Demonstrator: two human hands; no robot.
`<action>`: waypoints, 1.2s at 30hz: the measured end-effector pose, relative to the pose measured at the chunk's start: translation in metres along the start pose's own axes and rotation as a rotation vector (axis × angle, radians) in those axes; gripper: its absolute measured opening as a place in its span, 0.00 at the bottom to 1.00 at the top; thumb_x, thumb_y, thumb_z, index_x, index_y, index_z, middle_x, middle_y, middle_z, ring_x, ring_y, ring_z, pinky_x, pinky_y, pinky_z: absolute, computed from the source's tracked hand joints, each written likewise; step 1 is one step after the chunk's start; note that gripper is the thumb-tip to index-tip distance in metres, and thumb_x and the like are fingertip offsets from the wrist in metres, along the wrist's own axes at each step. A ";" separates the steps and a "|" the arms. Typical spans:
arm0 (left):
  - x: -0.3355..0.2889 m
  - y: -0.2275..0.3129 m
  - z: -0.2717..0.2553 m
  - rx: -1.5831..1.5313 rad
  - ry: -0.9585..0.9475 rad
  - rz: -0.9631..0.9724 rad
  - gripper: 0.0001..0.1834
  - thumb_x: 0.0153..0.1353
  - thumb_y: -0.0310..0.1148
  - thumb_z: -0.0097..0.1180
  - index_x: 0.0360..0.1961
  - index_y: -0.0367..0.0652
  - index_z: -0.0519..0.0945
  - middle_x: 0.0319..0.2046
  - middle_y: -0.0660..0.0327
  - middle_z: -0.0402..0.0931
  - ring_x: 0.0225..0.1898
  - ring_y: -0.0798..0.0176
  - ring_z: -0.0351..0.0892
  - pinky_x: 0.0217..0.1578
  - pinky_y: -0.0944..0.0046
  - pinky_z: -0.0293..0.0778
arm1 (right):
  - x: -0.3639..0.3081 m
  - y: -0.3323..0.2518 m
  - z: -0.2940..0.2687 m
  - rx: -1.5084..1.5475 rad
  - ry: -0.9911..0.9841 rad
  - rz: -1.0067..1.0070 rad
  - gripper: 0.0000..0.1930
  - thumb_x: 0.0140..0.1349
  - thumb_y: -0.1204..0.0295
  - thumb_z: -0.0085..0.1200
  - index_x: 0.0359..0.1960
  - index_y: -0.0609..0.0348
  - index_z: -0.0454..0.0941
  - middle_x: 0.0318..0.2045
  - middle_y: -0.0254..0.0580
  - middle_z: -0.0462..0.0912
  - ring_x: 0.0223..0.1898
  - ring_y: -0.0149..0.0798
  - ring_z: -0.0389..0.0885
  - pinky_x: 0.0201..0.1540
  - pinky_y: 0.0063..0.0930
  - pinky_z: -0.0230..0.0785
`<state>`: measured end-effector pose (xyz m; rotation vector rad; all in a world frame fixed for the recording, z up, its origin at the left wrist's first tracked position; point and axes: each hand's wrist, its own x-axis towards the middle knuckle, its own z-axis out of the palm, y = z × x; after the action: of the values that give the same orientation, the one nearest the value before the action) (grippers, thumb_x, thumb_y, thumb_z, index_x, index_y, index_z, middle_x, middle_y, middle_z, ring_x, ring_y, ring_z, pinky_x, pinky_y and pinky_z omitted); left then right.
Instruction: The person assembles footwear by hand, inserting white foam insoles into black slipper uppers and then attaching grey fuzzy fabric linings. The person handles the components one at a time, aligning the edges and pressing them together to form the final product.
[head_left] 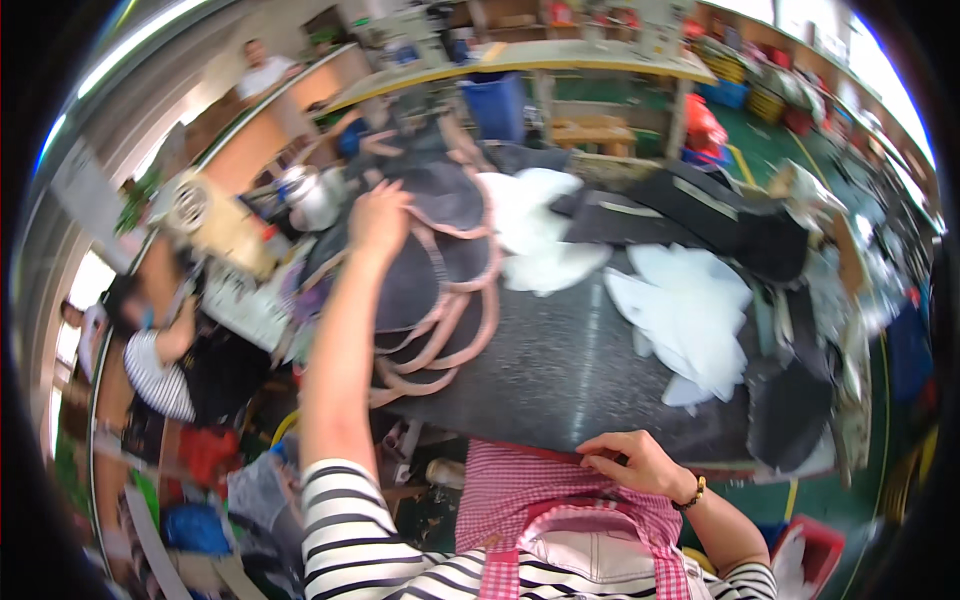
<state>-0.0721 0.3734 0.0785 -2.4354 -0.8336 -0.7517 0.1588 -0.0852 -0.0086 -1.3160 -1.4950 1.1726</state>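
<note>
My left hand point(381, 215) reaches far across the table's left side, over a heap of dark, rounded fabric pieces with pink edging point(465, 290). Its fingers are smeared by motion, so whether they grip a piece does not show. At the near table edge, my right hand point(635, 462) rests with fingers bent loosely and a gap between thumb and forefinger; nothing shows in it. Two piles of thin white cut pieces lie on the dark tabletop point(550, 350): one white pile point(540, 225) beside the heap, another white pile point(690, 315) farther right.
Black fabric pieces point(690, 215) lie along the far right of the table. A sewing machine point(225, 225) stands at the left, near a seated person in a striped top point(160, 375). Beyond the table are a blue bin point(495, 108) and a long workbench point(560, 58).
</note>
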 end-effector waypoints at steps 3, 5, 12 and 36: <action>0.055 -0.026 0.007 -0.190 0.003 -0.264 0.09 0.56 0.29 0.52 0.32 0.42 0.84 0.32 0.46 0.81 0.37 0.43 0.80 0.39 0.49 0.73 | -0.035 0.009 -0.024 -0.062 0.102 0.003 0.12 0.61 0.77 0.55 0.46 0.64 0.79 0.35 0.47 0.85 0.36 0.37 0.86 0.38 0.25 0.77; 0.064 -0.079 -0.005 -0.224 0.319 -0.300 0.12 0.61 0.34 0.52 0.38 0.37 0.80 0.30 0.41 0.78 0.34 0.41 0.78 0.35 0.48 0.70 | -0.052 0.011 -0.043 -0.102 0.172 0.040 0.11 0.61 0.77 0.54 0.45 0.63 0.80 0.34 0.45 0.85 0.34 0.36 0.85 0.37 0.26 0.77; 0.031 0.145 -0.120 -0.467 0.277 0.138 0.19 0.60 0.18 0.48 0.52 0.42 0.80 0.50 0.53 0.80 0.51 0.53 0.80 0.50 0.60 0.75 | -0.041 0.011 -0.145 -0.648 0.595 0.077 0.12 0.56 0.73 0.58 0.43 0.60 0.80 0.34 0.46 0.82 0.33 0.43 0.82 0.38 0.33 0.74; 0.079 0.407 0.049 -0.519 -0.254 0.388 0.04 0.47 0.25 0.57 0.21 0.38 0.82 0.21 0.50 0.80 0.29 0.53 0.84 0.32 0.58 0.78 | 0.037 0.050 -0.215 -0.776 0.366 0.355 0.55 0.42 0.57 0.70 0.70 0.61 0.49 0.59 0.56 0.72 0.58 0.58 0.71 0.60 0.41 0.63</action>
<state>0.2658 0.1438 -0.0057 -3.0738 -0.2369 -0.5640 0.3730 -0.0196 -0.0048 -2.2480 -1.5245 0.4800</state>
